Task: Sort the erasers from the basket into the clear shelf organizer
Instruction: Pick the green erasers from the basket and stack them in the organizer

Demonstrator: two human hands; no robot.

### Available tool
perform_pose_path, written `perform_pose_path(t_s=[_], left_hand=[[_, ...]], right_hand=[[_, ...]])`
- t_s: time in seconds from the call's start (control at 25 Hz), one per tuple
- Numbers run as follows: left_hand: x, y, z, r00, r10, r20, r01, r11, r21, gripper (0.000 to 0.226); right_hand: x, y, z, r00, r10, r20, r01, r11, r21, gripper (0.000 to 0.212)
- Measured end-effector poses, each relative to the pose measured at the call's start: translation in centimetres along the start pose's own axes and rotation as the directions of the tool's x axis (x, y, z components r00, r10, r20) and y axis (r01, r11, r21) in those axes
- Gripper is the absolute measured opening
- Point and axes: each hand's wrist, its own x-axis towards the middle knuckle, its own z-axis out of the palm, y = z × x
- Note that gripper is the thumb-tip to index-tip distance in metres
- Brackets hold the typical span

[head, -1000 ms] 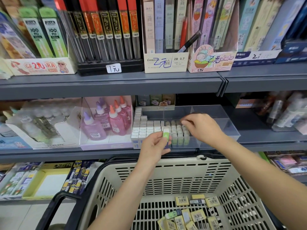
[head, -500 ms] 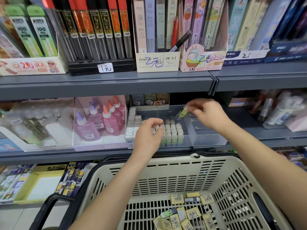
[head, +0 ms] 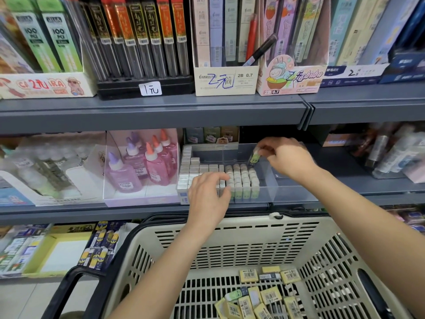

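Left grip (head: 208, 196): has let go of green-sleeved eraser; now loosely spread, fingers resting on white rows (head: 192, 169) in clear shelf organizer (head: 287, 192). Green rows (head: 243, 178) just beside: rounded pale tops, paper sleeves. Eraser (head: 254, 155) handed across; right grip (head: 285, 157) pinches it, tilted, above back of green rows, lower than half second ago. Placement likely near. Organizer walls glossy, rigid. Basket (head: 230, 224): slotted beige plastic; flat yellow wrapped erasers (head: 271, 295) remain inside.

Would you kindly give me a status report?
Right hand pinches green eraser over the organizer. Left hand rests on the stocked rows. Nothing blocking.
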Motion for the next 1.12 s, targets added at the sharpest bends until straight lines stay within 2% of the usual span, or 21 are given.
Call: perform_pose_path(t_s=[0.36, 0.52, 0.6, 0.68, 0.8, 0.88, 0.96, 1.12], left_hand=[[-1.2, 0.3, -0.4, 1.0, 0.009, -0.019, -0.011, 0.99, -0.14, 0.021], [-2.0, 0.0, -0.6, 0.998, 0.031, -0.048, -0.04, 0.981, -0.192, 0.022], [-2.4, -0.2, -0.6, 0.998, 0.037, -0.04, -0.045, 0.976, -0.213, 0.021], [-2.8, -0.5, -0.6, 0.999, 0.031, -0.024, -0.036, 0.972, -0.234, 0.021], [-3.1, -0.7, -0.7, 1.0, 0.015, 0.001, -0.014, 0.968, -0.25, 0.026], [-3.4, -0.6, -0.8, 1.0, 0.012, 0.01, -0.009, 0.965, -0.262, 0.031], [-3.9, -0.6, -0.9, 1.0, 0.021, 0.021, -0.014, 0.962, -0.272, 0.032], [-5.2, -0.9, -0.7, 0.998, 0.056, 0.026, -0.047, 0.96, -0.275, 0.033]], right_hand=[[-0.2, -0.1, 3.5, 0.987, 0.033, 0.154, -0.018, 0.995, -0.099, 0.02], [0.1, -0.1, 3.2, 0.97, 0.033, 0.239, -0.018, 0.998, -0.065, 0.015], [-0.1, -0.2, 2.2, 0.979, 0.051, 0.196, -0.044, 0.998, -0.04, 0.016], [-0.1, -0.4, 1.2, 0.981, 0.123, 0.152, -0.13, 0.991, 0.036, 0.018], [0.2, -1.1, 0.8, 0.918, 0.249, 0.308, -0.324, 0.92, 0.222, 0.022], [0.2, -2.2, 0.9, 0.844, 0.273, 0.462, -0.417, 0.876, 0.244, 0.021], [0.2, -3.0, 1.2, 0.784, 0.27, 0.559, -0.459, 0.859, 0.228, 0.011], [0.3, -3.1, 1.7, 0.746, 0.348, 0.568, -0.557, 0.793, 0.245, 0.025]])
